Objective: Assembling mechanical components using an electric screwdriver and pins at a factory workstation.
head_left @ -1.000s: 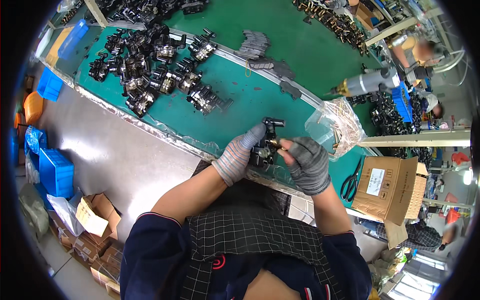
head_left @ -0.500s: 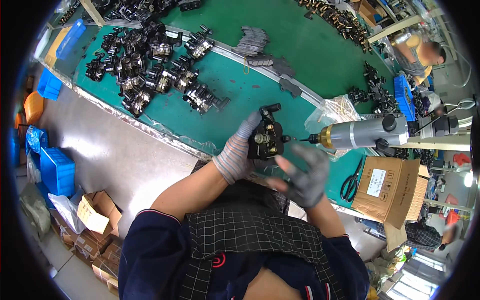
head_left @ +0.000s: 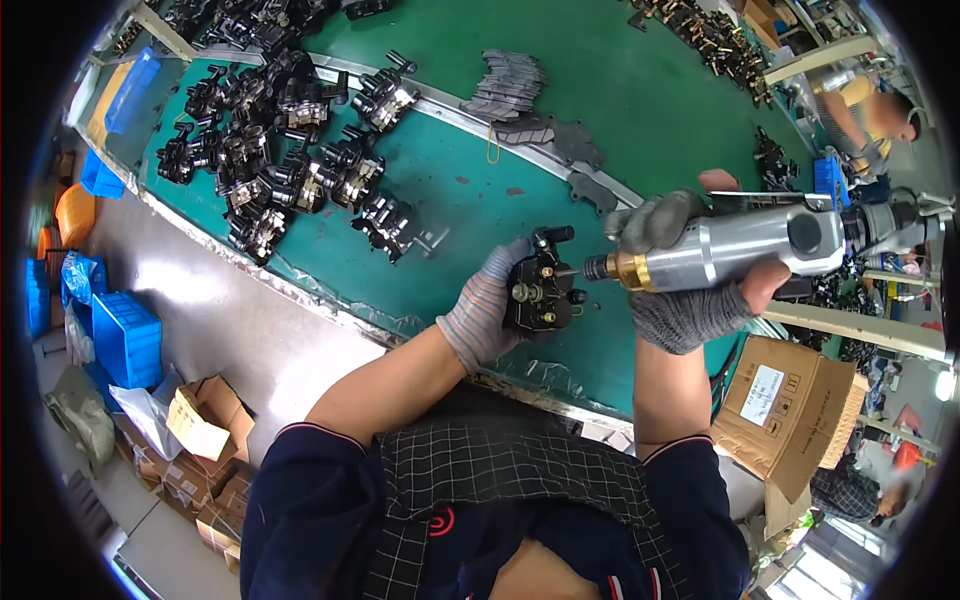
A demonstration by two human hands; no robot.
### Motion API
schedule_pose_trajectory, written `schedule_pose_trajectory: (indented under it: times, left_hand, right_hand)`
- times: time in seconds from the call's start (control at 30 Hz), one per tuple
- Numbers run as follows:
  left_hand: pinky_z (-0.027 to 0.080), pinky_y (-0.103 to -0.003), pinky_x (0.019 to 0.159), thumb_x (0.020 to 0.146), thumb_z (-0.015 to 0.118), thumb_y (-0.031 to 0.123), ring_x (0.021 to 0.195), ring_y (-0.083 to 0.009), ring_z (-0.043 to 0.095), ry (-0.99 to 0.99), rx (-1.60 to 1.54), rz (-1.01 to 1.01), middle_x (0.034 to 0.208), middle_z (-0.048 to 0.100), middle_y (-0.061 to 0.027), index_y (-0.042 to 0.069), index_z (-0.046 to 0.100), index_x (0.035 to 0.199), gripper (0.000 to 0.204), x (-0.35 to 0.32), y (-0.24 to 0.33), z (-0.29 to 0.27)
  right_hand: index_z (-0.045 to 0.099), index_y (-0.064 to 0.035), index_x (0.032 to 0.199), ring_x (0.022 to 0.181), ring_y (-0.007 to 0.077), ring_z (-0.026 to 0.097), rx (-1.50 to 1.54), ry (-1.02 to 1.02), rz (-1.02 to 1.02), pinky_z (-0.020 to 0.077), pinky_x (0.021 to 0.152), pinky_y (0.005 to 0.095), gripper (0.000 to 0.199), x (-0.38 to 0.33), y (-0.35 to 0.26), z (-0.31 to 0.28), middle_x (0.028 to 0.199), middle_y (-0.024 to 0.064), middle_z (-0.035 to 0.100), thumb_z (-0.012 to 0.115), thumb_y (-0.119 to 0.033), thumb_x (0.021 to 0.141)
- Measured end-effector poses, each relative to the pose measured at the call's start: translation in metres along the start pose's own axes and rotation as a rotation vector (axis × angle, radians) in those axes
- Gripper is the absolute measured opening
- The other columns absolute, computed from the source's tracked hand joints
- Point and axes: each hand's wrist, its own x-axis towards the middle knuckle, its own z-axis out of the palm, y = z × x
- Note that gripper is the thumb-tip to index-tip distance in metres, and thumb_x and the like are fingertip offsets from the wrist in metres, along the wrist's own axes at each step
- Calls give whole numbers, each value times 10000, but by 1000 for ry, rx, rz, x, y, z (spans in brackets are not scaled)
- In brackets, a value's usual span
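My left hand (head_left: 482, 312), in a grey knit glove, grips a small black metal caliper-like part (head_left: 541, 290) just above the green worktop (head_left: 480, 200). My right hand (head_left: 690, 290), also gloved, is wrapped around a silver power screwdriver (head_left: 740, 248) with a brass collar. The tool lies level, and its bit touches the right side of the black part.
A heap of similar black parts (head_left: 280, 150) lies at the bench's far left, with grey flat pads (head_left: 515, 85) stacked behind. Blue bins (head_left: 125, 338) and cardboard boxes (head_left: 205, 420) stand on the floor at left. An open carton (head_left: 790, 410) sits at right. Another person (head_left: 865, 115) works at far right.
My right hand let go of the black part, took hold of the silver screwdriver and brought its tip against the part. My left hand kept the part and turned it upright.
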Motion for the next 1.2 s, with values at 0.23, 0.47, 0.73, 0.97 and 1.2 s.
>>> schedule_pose_trajectory:
  times: [0.23,0.47,0.73,0.97,1.2]
  left_hand:
    - [550,-384,680,813,594,600,883,-232,661,48,10,-7,951,655,-79,118,551,1143,586,-9,8,9]
    - [550,-404,651,796,594,630,843,-225,665,9,46,-12,930,660,-60,129,568,1132,604,-12,2,4]
    - [521,-401,612,769,593,660,773,-199,652,85,109,-45,890,655,-39,138,596,1081,608,-28,1,22]
    - [475,-369,566,778,598,627,741,-186,646,86,87,44,875,653,-30,145,605,1041,548,-22,-13,8]
    - [444,-363,506,795,577,618,680,-182,639,53,130,73,843,656,-20,147,608,1019,523,-28,-24,19]
  right_hand:
    - [436,-88,1266,627,223,541,-55,-99,-26,406,619,381,866,2,14,10,783,89,581,635,-718,705]
    - [473,-83,1170,611,235,552,-108,-141,-20,415,601,392,774,-5,20,18,782,89,595,692,-658,701]
    - [454,-86,1253,634,251,571,-114,-137,-70,439,614,410,805,-9,9,27,804,109,607,688,-640,718]
    - [428,-115,1275,548,243,527,-68,-170,-76,420,599,400,833,-27,-25,53,707,96,581,722,-627,687]
    - [456,-114,1192,572,237,541,-29,-296,-39,437,625,410,794,-49,-21,48,699,99,578,724,-645,667]
